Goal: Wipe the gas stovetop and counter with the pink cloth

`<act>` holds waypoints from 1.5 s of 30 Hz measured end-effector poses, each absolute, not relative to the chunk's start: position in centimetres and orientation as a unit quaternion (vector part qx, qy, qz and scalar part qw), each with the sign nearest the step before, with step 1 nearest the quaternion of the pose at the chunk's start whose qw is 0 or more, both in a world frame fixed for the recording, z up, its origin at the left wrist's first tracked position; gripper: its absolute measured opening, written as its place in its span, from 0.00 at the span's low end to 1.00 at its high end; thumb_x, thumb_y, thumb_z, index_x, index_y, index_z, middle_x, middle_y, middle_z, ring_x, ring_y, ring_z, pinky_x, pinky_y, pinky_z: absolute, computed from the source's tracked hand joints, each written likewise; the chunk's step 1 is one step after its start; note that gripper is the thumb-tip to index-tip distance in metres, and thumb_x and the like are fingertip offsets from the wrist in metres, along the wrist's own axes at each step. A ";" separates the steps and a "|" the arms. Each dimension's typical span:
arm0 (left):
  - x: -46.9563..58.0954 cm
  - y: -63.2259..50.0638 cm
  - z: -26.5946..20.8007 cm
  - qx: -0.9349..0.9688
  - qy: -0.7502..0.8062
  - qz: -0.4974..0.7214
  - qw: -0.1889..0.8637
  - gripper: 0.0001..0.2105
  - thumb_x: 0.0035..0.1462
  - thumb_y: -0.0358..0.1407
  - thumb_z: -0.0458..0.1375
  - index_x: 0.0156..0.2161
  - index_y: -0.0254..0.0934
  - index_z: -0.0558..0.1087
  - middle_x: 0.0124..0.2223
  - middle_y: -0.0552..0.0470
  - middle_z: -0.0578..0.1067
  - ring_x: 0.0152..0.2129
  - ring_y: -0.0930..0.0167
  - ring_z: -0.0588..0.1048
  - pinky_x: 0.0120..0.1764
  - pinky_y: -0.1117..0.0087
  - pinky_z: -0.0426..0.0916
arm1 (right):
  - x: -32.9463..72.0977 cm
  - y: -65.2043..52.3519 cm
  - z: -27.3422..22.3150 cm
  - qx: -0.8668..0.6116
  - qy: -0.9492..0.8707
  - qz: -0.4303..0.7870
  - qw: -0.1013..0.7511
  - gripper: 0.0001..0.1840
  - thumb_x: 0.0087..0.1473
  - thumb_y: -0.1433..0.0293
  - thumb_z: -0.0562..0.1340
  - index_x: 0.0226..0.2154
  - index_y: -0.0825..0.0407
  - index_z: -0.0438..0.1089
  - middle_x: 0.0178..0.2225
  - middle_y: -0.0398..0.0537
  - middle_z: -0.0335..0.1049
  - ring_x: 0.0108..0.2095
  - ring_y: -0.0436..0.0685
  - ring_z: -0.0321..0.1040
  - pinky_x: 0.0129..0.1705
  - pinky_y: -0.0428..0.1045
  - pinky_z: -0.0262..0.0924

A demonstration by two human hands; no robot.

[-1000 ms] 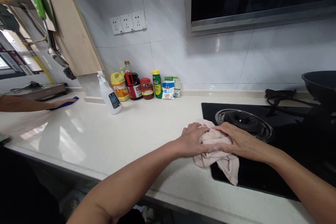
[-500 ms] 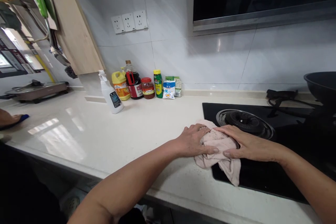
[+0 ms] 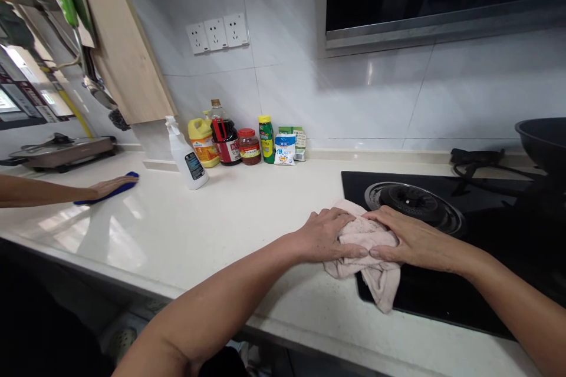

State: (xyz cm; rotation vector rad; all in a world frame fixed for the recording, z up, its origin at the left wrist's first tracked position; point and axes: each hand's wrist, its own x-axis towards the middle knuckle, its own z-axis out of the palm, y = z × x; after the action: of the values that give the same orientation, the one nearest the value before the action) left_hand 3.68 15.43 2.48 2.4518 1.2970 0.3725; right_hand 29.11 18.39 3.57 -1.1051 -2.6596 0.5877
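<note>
A bunched pale pink cloth point(image 3: 369, 235) lies across the left edge of the black glass stove point(image 3: 435, 300), partly on the white countertop point(image 3: 247, 218). My left hand point(image 3: 325, 237) grips its left side, fingers curled over the folds. From the right, my right hand point(image 3: 404, 238) presses on the same cloth, with the two thumbs nearly meeting in front. One corner of the cloth hangs loose toward the counter's front edge. Just behind the hands is a round burner point(image 3: 411, 203).
At the far left another person's hand point(image 3: 106, 187) rests on a blue cloth point(image 3: 128, 181). A white spray bottle point(image 3: 188, 159), yellow jug point(image 3: 204, 144), dark sauce bottle point(image 3: 227, 147), red-lidded jar point(image 3: 249, 148) and seasoning packets point(image 3: 285, 150) stand by the wall. A wok point(image 3: 543, 141) sits at right.
My hands and the pink cloth have shifted slightly left, the thumbs now closer together. The other person's hand has slid the blue cloth rightward over the counter.
</note>
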 end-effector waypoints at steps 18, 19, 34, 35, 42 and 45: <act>3.7 15.4 2.5 0.862 0.452 0.133 0.184 0.40 0.54 0.65 0.54 0.66 0.47 0.58 0.66 0.46 0.61 0.62 0.53 0.59 0.62 0.49 0.51 | 29.0 18.3 3.7 -0.386 -0.893 0.209 0.101 0.35 0.54 0.44 0.60 0.60 0.41 0.61 0.51 0.49 0.65 0.51 0.64 0.65 0.53 0.58 0.61; 3.8 15.4 2.5 0.862 0.453 0.133 0.184 0.40 0.54 0.65 0.54 0.66 0.47 0.58 0.66 0.46 0.61 0.62 0.53 0.59 0.62 0.49 0.51 | 29.0 18.3 3.7 -0.385 -0.893 0.211 0.101 0.36 0.55 0.44 0.60 0.60 0.41 0.60 0.51 0.49 0.65 0.51 0.64 0.65 0.53 0.58 0.61; 3.7 15.3 2.8 0.860 0.455 0.124 0.196 0.41 0.54 0.66 0.53 0.67 0.48 0.57 0.67 0.45 0.60 0.62 0.52 0.58 0.62 0.48 0.51 | 29.1 18.3 3.5 -0.370 -0.902 0.198 0.097 0.34 0.56 0.44 0.58 0.60 0.42 0.61 0.51 0.50 0.65 0.52 0.66 0.64 0.55 0.60 0.60; 3.7 15.3 2.8 0.859 0.455 0.125 0.197 0.41 0.54 0.67 0.52 0.67 0.48 0.57 0.67 0.45 0.60 0.62 0.52 0.58 0.62 0.48 0.50 | 29.1 18.3 3.4 -0.369 -0.903 0.198 0.094 0.35 0.56 0.44 0.58 0.60 0.42 0.61 0.51 0.50 0.65 0.52 0.66 0.63 0.55 0.60 0.60; 3.7 15.2 2.9 0.862 0.452 0.125 0.194 0.41 0.55 0.66 0.52 0.67 0.48 0.57 0.66 0.45 0.60 0.62 0.51 0.58 0.62 0.48 0.51 | 29.1 18.2 3.4 -0.368 -0.905 0.198 0.086 0.35 0.57 0.44 0.57 0.62 0.42 0.57 0.53 0.51 0.63 0.55 0.65 0.61 0.58 0.61 0.58; 3.7 15.2 3.0 0.861 0.455 0.121 0.195 0.40 0.55 0.66 0.53 0.67 0.48 0.56 0.67 0.45 0.60 0.62 0.51 0.58 0.62 0.48 0.50 | 29.1 18.1 3.5 -0.365 -0.906 0.198 0.086 0.35 0.57 0.44 0.57 0.61 0.41 0.58 0.53 0.51 0.63 0.55 0.66 0.61 0.58 0.62 0.58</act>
State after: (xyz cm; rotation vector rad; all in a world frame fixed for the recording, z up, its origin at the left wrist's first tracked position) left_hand 3.75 15.19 2.98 2.4130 1.2744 0.3401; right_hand 29.09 18.07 3.51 -1.0865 -2.6986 0.5908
